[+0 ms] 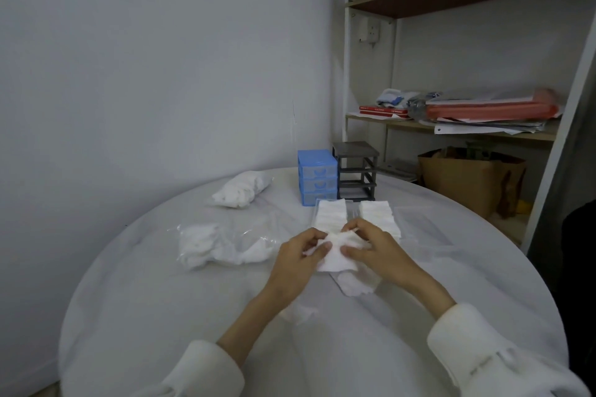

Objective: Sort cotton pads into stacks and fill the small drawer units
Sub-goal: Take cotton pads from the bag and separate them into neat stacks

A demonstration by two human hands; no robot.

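A small bunch of white square cotton pads is held above the table between both hands. My left hand grips its left side, thumb on top. My right hand pinches its right side with curled fingers. Just behind them two neat rows of pads lie in clear drawer trays, the left row and the right row. A few loose pads lie under my right wrist. The blue drawer unit stands with its drawers in, and beside it the dark grey drawer frame stands with no drawers inside.
Two plastic bags of cotton pads lie to the left, one opened and near, one further back. An empty clear drawer tray sits right of the rows. A shelf with papers and a brown paper bag stand behind the round white table.
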